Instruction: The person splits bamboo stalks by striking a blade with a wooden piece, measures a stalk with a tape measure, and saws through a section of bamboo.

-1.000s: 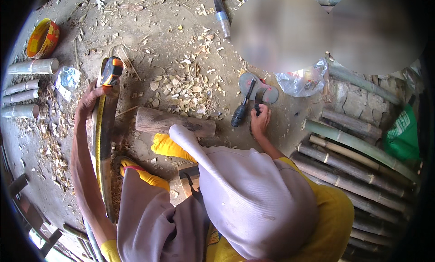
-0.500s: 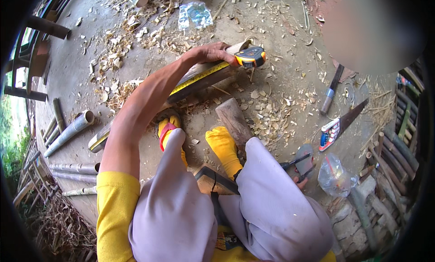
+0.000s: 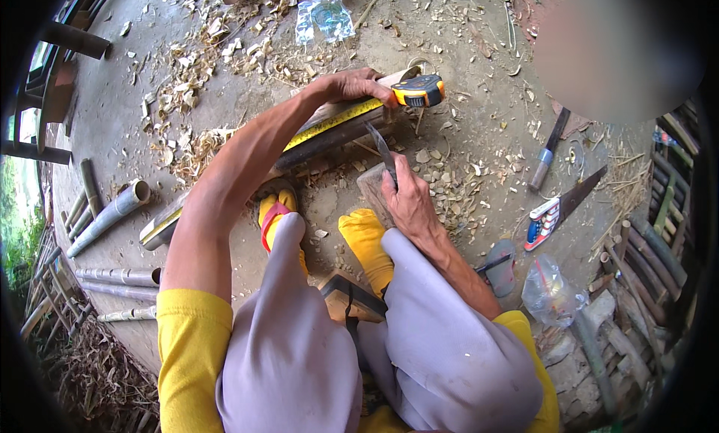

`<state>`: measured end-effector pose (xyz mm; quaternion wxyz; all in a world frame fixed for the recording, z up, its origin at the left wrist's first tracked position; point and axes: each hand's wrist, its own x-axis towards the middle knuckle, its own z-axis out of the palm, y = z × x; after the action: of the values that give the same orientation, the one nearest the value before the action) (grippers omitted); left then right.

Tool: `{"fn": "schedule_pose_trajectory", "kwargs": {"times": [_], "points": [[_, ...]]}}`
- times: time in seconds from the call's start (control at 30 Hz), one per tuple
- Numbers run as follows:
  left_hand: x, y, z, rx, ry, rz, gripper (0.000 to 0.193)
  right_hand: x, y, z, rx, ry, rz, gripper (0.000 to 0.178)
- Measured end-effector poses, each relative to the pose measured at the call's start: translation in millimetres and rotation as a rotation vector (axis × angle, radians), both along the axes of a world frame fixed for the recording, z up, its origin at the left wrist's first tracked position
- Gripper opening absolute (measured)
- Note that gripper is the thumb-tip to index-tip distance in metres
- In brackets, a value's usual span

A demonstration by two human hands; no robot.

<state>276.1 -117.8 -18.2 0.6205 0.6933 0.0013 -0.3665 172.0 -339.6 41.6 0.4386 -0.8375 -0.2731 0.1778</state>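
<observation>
A split length of bamboo (image 3: 301, 160) lies slantwise in front of my feet, its far end up by my left hand (image 3: 358, 87). That hand is closed over the bamboo and against the tape measure (image 3: 421, 91), a black, yellow and orange case. The yellow tape (image 3: 329, 126) is drawn out along the bamboo. In my right hand (image 3: 412, 207) is a knife (image 3: 381, 145), its pointed blade aimed up toward the bamboo's near side and close to the tape. Under that hand lies a short wooden log (image 3: 371, 183), partly hidden.
A handsaw (image 3: 565, 208) and a sheathed-looking long tool (image 3: 550, 148) lie to the right. A clear plastic bag (image 3: 552, 294) and a sandal (image 3: 500, 268) are nearer. Bamboo poles (image 3: 112, 216) lie at left. Shavings (image 3: 191, 85) litter the floor.
My right hand has come up from beside my right knee, carrying the knife to the bamboo. The left hand stays on the bamboo and tape measure.
</observation>
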Motion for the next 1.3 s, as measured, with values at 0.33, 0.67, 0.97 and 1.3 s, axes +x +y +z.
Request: {"fn": "schedule_pose_trajectory", "kwargs": {"times": [0.33, 0.67, 0.97, 1.3], "points": [[-2.0, 0.8, 5.5, 0.01, -0.006, 0.012, 0.075, 3.7, 4.3, -4.5, -0.032, 0.02, 0.005, 0.03], [1.1, 0.2, -5.9, -0.03, -0.022, 0.009, 0.073, 5.9, 2.7, -5.5, -0.024, 0.033, 0.01, 0.03], [0.9, -1.8, -2.4, -0.015, -0.019, 0.01, 0.071, 3.7, 3.3, -7.7, -0.023, -0.013, -0.003, 0.028], [-2.3, 9.3, -3.0, 0.039, -0.06, -0.029, 0.069, -26.7, -56.6, 3.7, -0.254, 0.232, -0.199, 0.027]]}}
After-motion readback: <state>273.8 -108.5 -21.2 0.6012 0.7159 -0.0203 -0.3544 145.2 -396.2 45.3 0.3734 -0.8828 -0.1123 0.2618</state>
